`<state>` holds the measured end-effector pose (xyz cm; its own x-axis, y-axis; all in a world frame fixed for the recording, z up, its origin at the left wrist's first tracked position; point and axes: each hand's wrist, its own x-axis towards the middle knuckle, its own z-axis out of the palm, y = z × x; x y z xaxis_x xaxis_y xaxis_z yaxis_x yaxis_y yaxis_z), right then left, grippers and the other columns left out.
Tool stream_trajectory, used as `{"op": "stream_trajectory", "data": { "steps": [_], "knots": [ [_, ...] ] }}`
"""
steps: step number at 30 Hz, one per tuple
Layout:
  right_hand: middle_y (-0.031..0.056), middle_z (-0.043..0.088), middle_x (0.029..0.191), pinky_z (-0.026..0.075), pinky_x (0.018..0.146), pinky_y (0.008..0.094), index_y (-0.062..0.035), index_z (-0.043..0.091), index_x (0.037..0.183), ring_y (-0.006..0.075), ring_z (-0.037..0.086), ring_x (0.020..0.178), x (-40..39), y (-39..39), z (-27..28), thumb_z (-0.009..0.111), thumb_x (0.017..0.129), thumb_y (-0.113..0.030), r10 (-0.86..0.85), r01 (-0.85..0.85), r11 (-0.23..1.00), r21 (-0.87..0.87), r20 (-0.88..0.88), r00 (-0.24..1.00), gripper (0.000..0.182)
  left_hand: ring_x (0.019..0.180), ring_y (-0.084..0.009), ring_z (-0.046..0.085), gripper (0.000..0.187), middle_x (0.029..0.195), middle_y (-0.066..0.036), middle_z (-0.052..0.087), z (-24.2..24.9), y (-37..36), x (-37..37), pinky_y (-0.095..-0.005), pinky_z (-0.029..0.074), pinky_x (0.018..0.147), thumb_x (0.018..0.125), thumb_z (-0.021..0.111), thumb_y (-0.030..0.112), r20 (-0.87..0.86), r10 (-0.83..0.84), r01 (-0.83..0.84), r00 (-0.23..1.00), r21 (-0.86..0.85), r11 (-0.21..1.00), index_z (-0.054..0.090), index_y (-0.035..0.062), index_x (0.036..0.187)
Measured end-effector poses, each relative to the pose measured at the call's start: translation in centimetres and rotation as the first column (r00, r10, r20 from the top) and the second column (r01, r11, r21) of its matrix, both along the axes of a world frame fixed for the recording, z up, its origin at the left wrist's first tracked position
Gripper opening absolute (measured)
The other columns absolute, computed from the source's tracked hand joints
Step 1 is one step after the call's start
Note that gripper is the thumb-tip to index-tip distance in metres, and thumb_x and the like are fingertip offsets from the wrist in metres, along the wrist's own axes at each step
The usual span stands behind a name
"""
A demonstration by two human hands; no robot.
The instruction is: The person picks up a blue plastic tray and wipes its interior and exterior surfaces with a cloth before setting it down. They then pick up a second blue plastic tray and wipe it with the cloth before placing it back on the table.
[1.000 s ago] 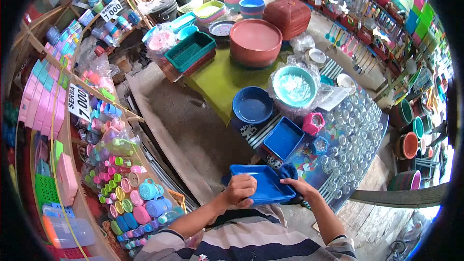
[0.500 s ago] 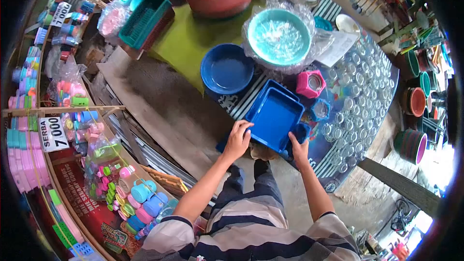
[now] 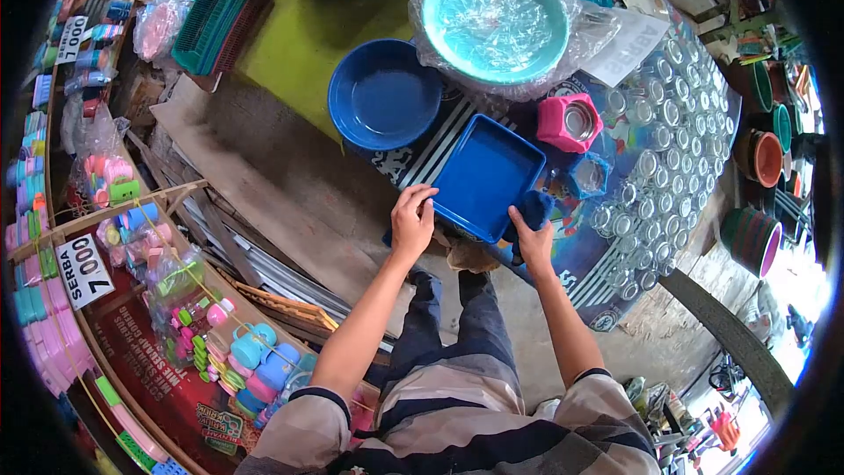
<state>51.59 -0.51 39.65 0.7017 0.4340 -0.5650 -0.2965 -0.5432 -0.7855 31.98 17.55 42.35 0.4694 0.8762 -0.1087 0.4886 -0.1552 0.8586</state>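
The rectangular blue tray lies on the desk, between the round blue basin and the blue hexagonal container. At the tray's near left corner is the left hand, its fingers bent close together; whether they grip the rim cannot be told. The right hand is at the tray's near right corner, its thumb and fingers closed around a dark blue cloth, with the pink hexagonal container beyond the tray's right side.
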Motion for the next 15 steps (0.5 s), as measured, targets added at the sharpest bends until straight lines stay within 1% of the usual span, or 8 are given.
{"op": "stream_trajectory", "data": {
  "steps": [5, 7, 8, 10, 11, 12, 14, 15],
  "knots": [
    [0.0059, 0.078, 0.103, 0.057, 0.085, 0.0321, 0.0016, 0.076, 0.112, 0.0134, 0.070, 0.091, -0.5, -0.7, 0.8, 0.087, 0.093, -0.027, -0.111, 0.110, 0.994, 0.028, 0.023, 0.994, 0.037, 0.105, -0.0219, 0.071, 0.022, 0.121, -0.011, 0.072, -0.8, -0.2, -0.1, -0.0310, 0.060, 0.080, 0.099, 0.065, 0.001, 0.003, 0.045, -0.045, 0.999, -0.028, 0.999, 0.078, 0.0027, 0.117],
    [0.0060, 0.078, 0.104, 0.057, 0.086, 0.0319, 0.0019, 0.076, 0.114, 0.0135, 0.070, 0.093, -0.9, -1.7, 2.4, 0.087, 0.093, -0.026, -0.098, 0.098, 0.995, 0.010, 0.001, 0.995, 0.037, 0.112, -0.0323, 0.068, 0.024, 0.123, -0.014, 0.069, -0.6, -0.4, -0.2, -0.0411, 0.054, 0.098, 0.099, 0.064, 0.005, -0.132, 0.004, 0.007, 0.991, 0.083, 0.997, 0.076, 0.0031, 0.120],
    [0.0061, 0.078, 0.106, 0.056, 0.087, 0.0317, 0.0021, 0.076, 0.116, 0.0136, 0.070, 0.094, -1.2, -2.5, 3.0, 0.087, 0.093, -0.025, -0.091, 0.091, 0.996, -0.010, -0.022, 0.996, 0.038, 0.112, -0.0323, 0.068, 0.024, 0.123, -0.014, 0.069, -0.5, -0.7, -0.2, -0.0411, 0.054, 0.098, 0.099, 0.064, 0.005, -0.127, 0.010, 0.000, 0.992, 0.079, 0.997, 0.076, 0.0031, 0.120],
    [0.0052, 0.078, 0.105, 0.056, 0.088, 0.0321, 0.0018, 0.076, 0.117, 0.0135, 0.070, 0.095, -2.1, -4.5, 3.4, 0.085, 0.094, -0.024, -0.046, 0.041, 0.997, -0.063, -0.091, 0.995, 0.036, 0.121, -0.0366, 0.063, 0.031, 0.128, -0.015, 0.067, -0.2, -1.2, -0.4, -0.0457, 0.048, 0.108, 0.098, 0.065, 0.006, -0.053, 0.038, -0.036, 0.998, 0.032, 0.999, 0.074, 0.0059, 0.127],
    [0.0043, 0.077, 0.105, 0.056, 0.087, 0.0317, 0.0012, 0.074, 0.120, 0.0127, 0.069, 0.095, -2.5, -5.3, 4.0, 0.085, 0.094, -0.024, 0.075, -0.082, 0.995, -0.050, -0.133, 0.988, 0.038, 0.124, -0.0391, 0.060, 0.047, 0.139, -0.019, 0.061, -1.3, -1.5, -1.2, -0.0473, 0.048, 0.109, 0.097, 0.066, 0.009, -0.047, -0.021, 0.021, 0.999, 0.001, 1.000, 0.066, 0.0109, 0.144],
    [0.0034, 0.076, 0.105, 0.055, 0.086, 0.0314, 0.0005, 0.072, 0.124, 0.0119, 0.068, 0.094, -2.9, -6.0, 4.5, 0.084, 0.095, -0.024, 0.197, -0.206, 0.978, -0.034, -0.174, 0.965, 0.040, 0.124, -0.0391, 0.060, 0.047, 0.139, -0.019, 0.061, -1.1, -2.0, -1.6, -0.0473, 0.048, 0.109, 0.097, 0.066, 0.009, -0.041, -0.007, 0.007, 0.999, -0.002, 1.000, 0.066, 0.0109, 0.144],
    [0.0021, 0.075, 0.105, 0.055, 0.087, 0.0313, -0.0010, 0.073, 0.124, 0.0115, 0.067, 0.095, -4.8, -7.9, 3.3, 0.082, 0.096, -0.023, 0.265, -0.277, 0.961, -0.024, -0.214, 0.940, 0.036, 0.134, -0.0395, 0.056, 0.058, 0.150, -0.022, 0.053, -0.6, -3.2, -2.5, -0.0462, 0.049, 0.110, 0.100, 0.066, 0.013, -0.145, -0.067, 0.077, 0.987, 0.061, 0.995, 0.054, 0.0149, 0.157],
    [0.0038, 0.076, 0.103, 0.055, 0.087, 0.0330, 0.0007, 0.073, 0.117, 0.0131, 0.068, 0.093, -5.9, -7.8, 3.6, 0.081, 0.095, -0.022, 0.283, -0.297, 0.954, -0.041, -0.203, 0.937, 0.033, 0.141, -0.0419, 0.050, 0.067, 0.154, -0.023, 0.049, -0.9, -4.0, -3.4, -0.0494, 0.039, 0.119, 0.100, 0.066, 0.014, -0.119, -0.079, 0.073, 0.990, -0.051, 0.996, 0.046, 0.0153, 0.163]
  ]
}}
